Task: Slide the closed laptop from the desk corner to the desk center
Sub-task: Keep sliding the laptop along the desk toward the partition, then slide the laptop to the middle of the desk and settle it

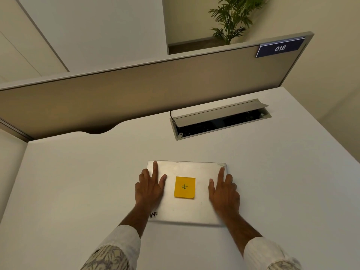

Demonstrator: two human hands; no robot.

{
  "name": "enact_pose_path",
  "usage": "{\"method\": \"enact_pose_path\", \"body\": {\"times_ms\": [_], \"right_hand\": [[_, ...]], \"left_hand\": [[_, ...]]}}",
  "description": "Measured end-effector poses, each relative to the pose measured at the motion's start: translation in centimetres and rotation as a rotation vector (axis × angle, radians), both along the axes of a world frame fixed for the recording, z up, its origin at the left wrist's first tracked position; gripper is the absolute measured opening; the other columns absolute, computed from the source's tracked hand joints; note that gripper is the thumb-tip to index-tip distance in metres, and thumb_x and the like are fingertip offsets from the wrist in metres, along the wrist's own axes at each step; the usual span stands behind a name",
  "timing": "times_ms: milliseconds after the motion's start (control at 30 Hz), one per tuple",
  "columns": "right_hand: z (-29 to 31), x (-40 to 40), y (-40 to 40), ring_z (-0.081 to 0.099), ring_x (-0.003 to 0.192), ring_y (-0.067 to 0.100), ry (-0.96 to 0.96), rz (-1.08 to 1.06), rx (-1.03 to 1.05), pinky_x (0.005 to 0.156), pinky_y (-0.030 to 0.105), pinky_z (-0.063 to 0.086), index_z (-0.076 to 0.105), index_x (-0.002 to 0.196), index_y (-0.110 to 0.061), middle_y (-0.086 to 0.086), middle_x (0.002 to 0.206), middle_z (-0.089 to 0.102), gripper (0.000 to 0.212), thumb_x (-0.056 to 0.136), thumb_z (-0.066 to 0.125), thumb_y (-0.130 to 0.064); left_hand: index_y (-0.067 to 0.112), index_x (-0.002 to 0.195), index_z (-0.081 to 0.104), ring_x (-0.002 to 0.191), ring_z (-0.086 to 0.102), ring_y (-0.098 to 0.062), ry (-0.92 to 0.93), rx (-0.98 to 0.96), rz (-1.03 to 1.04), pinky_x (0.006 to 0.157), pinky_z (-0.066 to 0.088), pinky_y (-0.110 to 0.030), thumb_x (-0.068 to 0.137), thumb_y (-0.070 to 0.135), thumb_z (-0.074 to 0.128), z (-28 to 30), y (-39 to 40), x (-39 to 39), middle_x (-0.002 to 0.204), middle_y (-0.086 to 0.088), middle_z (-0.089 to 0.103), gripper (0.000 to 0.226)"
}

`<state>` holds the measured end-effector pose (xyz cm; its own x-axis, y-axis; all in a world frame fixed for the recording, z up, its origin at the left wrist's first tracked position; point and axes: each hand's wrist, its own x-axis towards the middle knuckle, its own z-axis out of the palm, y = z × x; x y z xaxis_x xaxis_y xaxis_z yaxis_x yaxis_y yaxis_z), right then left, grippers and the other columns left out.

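Laptop (202, 209): closed, lid up; silver-grey metal shell with rounded corners; faint scuffs and small dark specks on the lid.
Laptop position: flat on the white worktop (272, 191), near the middle of the visible surface, well apart from the edges, long sides roughly parallel to the partition.
Sticky note (184, 187): orange-yellow square stuck at about the lid's centre, between the two hands; one handwritten dark mark, reads like an "A" or "4" seen upside down, cannot tell which.
Lid print: black letters at the near left corner, partly hidden by the left forearm; only something like "N:" shows.
Left hand (149, 189): palm down on the left part of the lid, fingers spread, index finger reaching the far left corner, outer fingers over the left edge.
Right hand (224, 190): palm down on the right part of the lid, fingers spread, index finger near the far right corner.
Grip: both hands flat and wide, pressing on the lid; nothing enclosed.
Sleeves: light fabric with a pale pattern at both wrists.
Cable box (220, 118): recessed in the worktop beyond the laptop, grey flap raised, dark inside.
Partition (136, 90): beige panel behind the worktop.
Number plate (280, 48): dark blue, white digits "018", at the partition's upper right corner.
Plant (231, 18): green fronds behind the partition.
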<state>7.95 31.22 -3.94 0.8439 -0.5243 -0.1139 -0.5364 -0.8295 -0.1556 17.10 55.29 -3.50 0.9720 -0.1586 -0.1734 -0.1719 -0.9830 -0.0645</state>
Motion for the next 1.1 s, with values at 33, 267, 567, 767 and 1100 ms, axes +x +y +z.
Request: {"method": "enact_pose_path", "body": {"times_ms": [33, 267, 567, 767, 1100], "right_hand": [[-0.1, 0.0, 0.0, 0.06, 0.087, 0.026, 0.0, 0.0, 0.005, 0.062, 0.038, 0.058, 0.02, 0.153, -0.014, 0.014, 0.124, 0.05, 0.071, 0.098, 0.032, -0.056], [-0.2, -0.1, -0.5, 0.058, 0.093, 0.028, 0.013, 0.025, -0.034, 0.065, 0.04, 0.056, 0.024, 0.152, -0.013, 0.015, 0.131, 0.048, 0.068, 0.097, 0.033, -0.053], [1.2, 0.2, -0.4, 0.055, 0.116, 0.034, -0.019, 0.077, -0.087, 0.086, 0.048, 0.053, 0.018, 0.156, -0.013, 0.02, 0.16, 0.025, 0.071, 0.098, 0.033, -0.05], [1.7, 0.2, 0.0, 0.054, 0.115, 0.034, -0.014, 0.088, -0.096, 0.086, 0.047, 0.053, 0.019, 0.156, -0.014, 0.021, 0.157, 0.029, 0.069, 0.099, 0.032, -0.05], [1.9, -0.4, 0.2, 0.053, 0.11, 0.027, 0.074, 0.046, -0.058, 0.081, 0.041, 0.054, 0.014, 0.156, -0.019, 0.016, 0.145, 0.035, 0.071, 0.098, 0.019, -0.06]], "left_hand": [[0.021, 0.16, -0.006, 0.103, 0.047, -0.022, 0.001, -0.003, -0.003, 0.068, 0.049, -0.032, 0.1, 0.06, 0.013, -0.1, 0.0, 0.0, 0.132, -0.012, 0.04, 0.074], [0.023, 0.16, 0.005, 0.109, 0.05, -0.028, -0.1, -0.007, 0.032, 0.082, 0.046, -0.041, 0.091, 0.071, -0.002, 0.1, 0.1, -0.3, 0.145, -0.014, 0.04, 0.085], [0.028, 0.16, -0.005, 0.151, 0.014, -0.043, -0.109, -0.062, -0.001, 0.119, 0.016, -0.06, 0.09, 0.077, 0.009, 0.8, 0.2, -0.5, 0.167, -0.017, -0.01, 0.086], [0.033, 0.159, -0.009, 0.14, 0.033, -0.04, -0.056, -0.062, 0.045, 0.109, 0.037, -0.053, 0.089, 0.079, 0.005, 1.5, 0.1, -0.7, 0.164, -0.023, 0.01, 0.085], [0.032, 0.159, 0.01, 0.105, 0.048, -0.025, -0.01, -0.072, 0.152, 0.079, 0.046, -0.038, 0.082, 0.081, -0.006, 1.3, -0.3, -1.7, 0.123, -0.011, 0.044, 0.093]]}}
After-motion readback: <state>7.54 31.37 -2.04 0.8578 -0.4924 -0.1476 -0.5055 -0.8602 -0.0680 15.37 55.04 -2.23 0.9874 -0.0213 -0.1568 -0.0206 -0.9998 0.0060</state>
